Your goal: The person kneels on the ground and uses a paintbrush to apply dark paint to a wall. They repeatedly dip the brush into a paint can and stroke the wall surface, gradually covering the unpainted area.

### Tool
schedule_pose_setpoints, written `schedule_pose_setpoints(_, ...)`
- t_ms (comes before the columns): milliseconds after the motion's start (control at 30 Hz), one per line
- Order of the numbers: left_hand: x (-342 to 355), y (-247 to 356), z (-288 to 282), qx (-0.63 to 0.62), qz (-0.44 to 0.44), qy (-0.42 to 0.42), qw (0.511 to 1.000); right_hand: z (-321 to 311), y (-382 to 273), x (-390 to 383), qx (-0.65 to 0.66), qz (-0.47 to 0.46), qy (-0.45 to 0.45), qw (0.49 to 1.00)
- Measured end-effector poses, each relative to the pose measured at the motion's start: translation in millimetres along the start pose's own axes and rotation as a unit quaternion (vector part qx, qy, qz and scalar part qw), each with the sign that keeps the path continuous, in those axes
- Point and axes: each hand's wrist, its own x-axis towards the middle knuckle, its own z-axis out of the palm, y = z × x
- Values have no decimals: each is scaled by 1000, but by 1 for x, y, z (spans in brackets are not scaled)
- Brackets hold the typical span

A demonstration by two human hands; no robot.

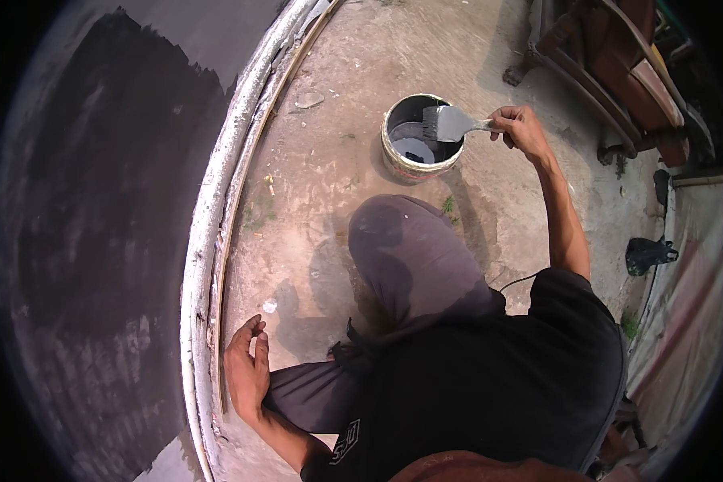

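In my right hand (522, 130) is the handle of a wide, flat paintbrush (453, 124) coated in grey. Its bristles hang over the inside of a round bucket (410, 169) with a pale, smeared rim. Grey liquid paint (416, 149) lies at the bottom of the bucket, glossy in the middle. My left hand (247, 365) is beside my bent left knee, near the foot of the wall; its fingers are loosely stretched and hold nothing. The bucket stands on the ground just past my right knee.
A wall (96, 241) with a dark grey coat rises on the left, lighter at its top. Along its foot runs a white-splashed pipe (209, 233). Brown wooden furniture (610, 72) stands far right. A black plastic bag (649, 255) lies by a pale sheet (687, 281).
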Motion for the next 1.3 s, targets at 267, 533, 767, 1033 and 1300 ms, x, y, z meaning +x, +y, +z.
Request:
schedule_pose_setpoints(267, 120, 55, 17, 117, 130, -193, 966, 12, -13, -22, 167, 24, 107, 980)
schedule_pose_setpoints(533, 284, 90, 305, -185, 121, -219, 950, 58, -53, -63, 336, -50, 103, 935)
schedule_pose_setpoints(767, 260, 169, 368, -460, -97, -132, 873, 47, -41, -64, 286, -40, 52, 956)
schedule_pose_setpoints(1033, 250, 196, 352, -376, -100, 63, 919, 31, -61, -48, 233, -24, 47, 971)
schedule_pose_setpoints(1300, 256, 249, 301, -631, -49, -55, 772, 28, -102, -58, 364, -93, 38, 926)
